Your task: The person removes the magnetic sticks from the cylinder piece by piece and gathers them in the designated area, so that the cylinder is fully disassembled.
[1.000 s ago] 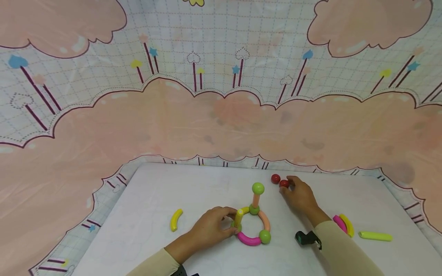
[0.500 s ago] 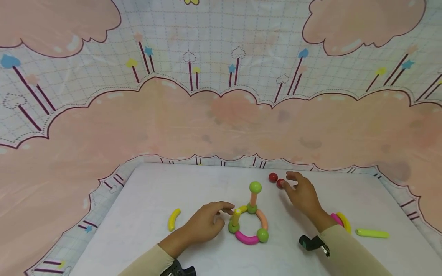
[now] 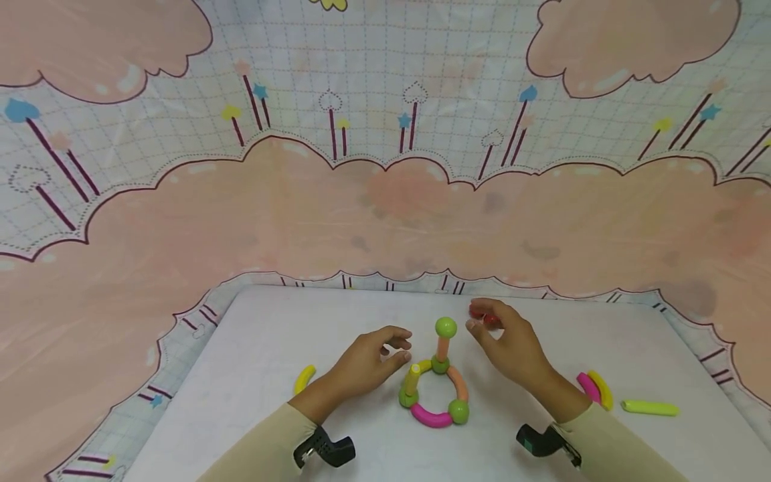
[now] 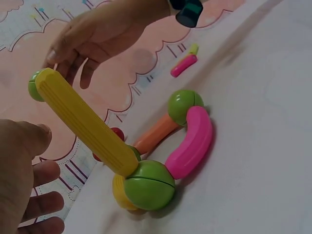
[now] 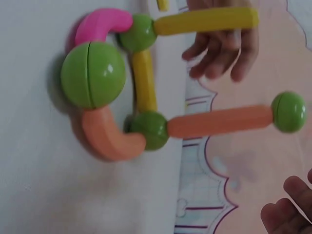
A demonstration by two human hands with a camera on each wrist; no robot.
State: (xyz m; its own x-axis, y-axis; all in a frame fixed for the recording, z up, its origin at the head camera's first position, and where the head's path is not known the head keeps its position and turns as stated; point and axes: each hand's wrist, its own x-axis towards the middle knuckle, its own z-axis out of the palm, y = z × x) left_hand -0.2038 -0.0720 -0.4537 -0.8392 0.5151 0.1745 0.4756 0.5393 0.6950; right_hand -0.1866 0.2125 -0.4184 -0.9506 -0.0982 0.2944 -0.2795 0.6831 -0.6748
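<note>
A ring of curved rods and green balls lies on the table, with a pink curved rod [image 3: 431, 416] at the front and an orange curved rod [image 3: 459, 384] at the right. From it rise a yellow straight rod [image 4: 87, 122] and an orange straight rod [image 5: 219, 121] topped by a green ball [image 3: 446, 327]. My left hand [image 3: 367, 361] hovers beside the yellow rod, fingers loosely bent and holding nothing. To the right of the topped rod my right hand [image 3: 512, 341] is raised, also holding nothing. Behind its fingers two red balls [image 3: 491, 322] are partly hidden.
Left of the ring lies a yellow curved rod [image 3: 304, 377], partly behind my left forearm. At the right are a pink curved rod [image 3: 587, 387], a yellow one [image 3: 601, 389] against it, and a lime straight rod [image 3: 650, 408]. A printed cloth [image 3: 385, 221] hangs behind the white table [image 3: 241, 415].
My left hand has let go of the ring near the yellow upright rod and lifted away. My right hand has left the red ball and moved left toward the topped rod.
</note>
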